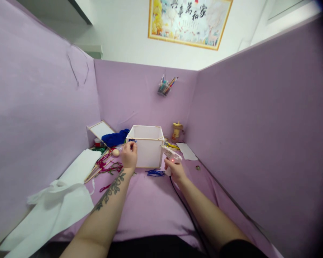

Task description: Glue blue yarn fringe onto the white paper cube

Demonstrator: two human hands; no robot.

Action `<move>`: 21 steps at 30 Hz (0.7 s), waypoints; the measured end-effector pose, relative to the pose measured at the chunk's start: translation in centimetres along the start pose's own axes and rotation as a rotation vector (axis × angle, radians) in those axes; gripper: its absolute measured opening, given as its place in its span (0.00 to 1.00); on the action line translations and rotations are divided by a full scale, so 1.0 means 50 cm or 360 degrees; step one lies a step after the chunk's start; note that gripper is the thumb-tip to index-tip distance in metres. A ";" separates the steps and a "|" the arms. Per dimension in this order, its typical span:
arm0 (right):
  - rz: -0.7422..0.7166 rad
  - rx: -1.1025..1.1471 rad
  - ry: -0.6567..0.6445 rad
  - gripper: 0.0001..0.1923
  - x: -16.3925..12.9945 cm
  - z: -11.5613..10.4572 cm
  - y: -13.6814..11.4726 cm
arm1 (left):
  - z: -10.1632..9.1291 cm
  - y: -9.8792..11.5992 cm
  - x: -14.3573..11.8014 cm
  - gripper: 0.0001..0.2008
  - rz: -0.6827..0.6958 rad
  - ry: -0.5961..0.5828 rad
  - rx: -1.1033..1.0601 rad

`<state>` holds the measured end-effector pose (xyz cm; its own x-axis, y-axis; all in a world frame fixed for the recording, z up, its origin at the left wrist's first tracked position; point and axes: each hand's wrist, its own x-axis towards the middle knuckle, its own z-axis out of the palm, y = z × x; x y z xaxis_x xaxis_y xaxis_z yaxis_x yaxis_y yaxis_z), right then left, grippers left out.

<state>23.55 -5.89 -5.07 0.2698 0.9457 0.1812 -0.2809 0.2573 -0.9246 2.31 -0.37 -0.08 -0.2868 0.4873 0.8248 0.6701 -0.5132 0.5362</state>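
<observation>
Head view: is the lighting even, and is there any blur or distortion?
Head view: uneven, the right wall darker than the left wall; head view: the far-right edge blurs into black, wide-angle stretch splays the walls, and the brush cup looks soft.

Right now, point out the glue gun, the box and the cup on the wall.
Glue gun (171, 154), head view: its white upper body.
Box (148, 154), head view: its white near panel.
Cup (163, 90), head view: its side.

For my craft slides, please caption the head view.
Left hand at an open, tan-edged white box; right hand gripping a white pistol-shaped tool.
</observation>
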 end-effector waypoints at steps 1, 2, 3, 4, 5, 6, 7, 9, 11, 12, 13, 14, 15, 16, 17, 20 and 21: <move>0.0003 -0.0005 -0.0002 0.16 -0.001 0.001 -0.001 | 0.002 -0.001 0.000 0.07 -0.0004 0.0008 0.0005; 0.0007 -0.0007 -0.0005 0.16 -0.002 0.001 -0.003 | 0.005 -0.002 0.000 0.07 -0.0009 0.0015 0.0008; 0.0010 -0.0009 -0.0009 0.17 -0.003 0.002 -0.005 | 0.007 -0.002 0.001 0.07 -0.0016 0.0022 0.0011; 0.0011 -0.0008 -0.0010 0.17 -0.005 0.003 -0.007 | 0.009 -0.003 0.001 0.07 -0.0022 0.0025 0.0012; 0.0010 -0.0007 -0.0009 0.17 -0.006 0.003 -0.009 | 0.010 -0.003 0.002 0.07 -0.0028 0.0023 0.0010; 0.0008 -0.0007 -0.0010 0.17 -0.007 0.004 -0.010 | 0.012 -0.003 0.002 0.06 -0.0032 0.0020 0.0007; 0.0005 -0.0008 -0.0009 0.17 -0.008 0.004 -0.012 | 0.013 -0.003 0.003 0.06 -0.0034 0.0017 0.0002; 0.0003 -0.0012 -0.0005 0.17 -0.009 0.004 -0.014 | 0.014 -0.002 0.004 0.06 -0.0040 0.0020 -0.0008; 0.0016 -0.0021 0.0002 0.17 -0.009 0.004 -0.014 | 0.014 -0.001 0.005 0.06 -0.0048 0.0037 -0.0017; 0.0023 -0.0025 0.0004 0.17 -0.008 0.004 -0.013 | 0.015 -0.001 0.005 0.06 -0.0050 0.0044 -0.0019; 0.0024 -0.0027 0.0005 0.16 -0.008 0.004 -0.013 | 0.015 0.000 0.006 0.06 -0.0053 0.0049 -0.0019; 0.0018 -0.0027 0.0006 0.16 -0.007 0.004 -0.012 | 0.016 0.000 0.006 0.06 -0.0057 0.0054 -0.0019; 0.0007 -0.0029 0.0005 0.16 -0.007 0.004 -0.011 | 0.016 0.001 0.007 0.06 -0.0061 0.0054 -0.0018; -0.0005 -0.0029 0.0002 0.16 -0.007 0.003 -0.011 | 0.017 0.001 0.007 0.06 -0.0064 0.0052 -0.0017; -0.0014 -0.0031 -0.0003 0.16 -0.007 0.003 -0.011 | 0.018 0.001 0.007 0.06 -0.0068 0.0050 -0.0016; -0.0020 -0.0036 -0.0021 0.16 -0.007 0.003 -0.011 | 0.019 0.002 0.008 0.06 -0.0081 0.0042 -0.0010; -0.0015 -0.0032 -0.0023 0.16 -0.007 0.003 -0.011 | 0.019 0.003 0.008 0.06 -0.0084 0.0041 -0.0008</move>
<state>23.49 -6.36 -4.59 0.2589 0.9461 0.1944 -0.2598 0.2621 -0.9294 2.93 0.43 0.18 -0.3392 0.4958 0.7994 0.6502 -0.4906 0.5802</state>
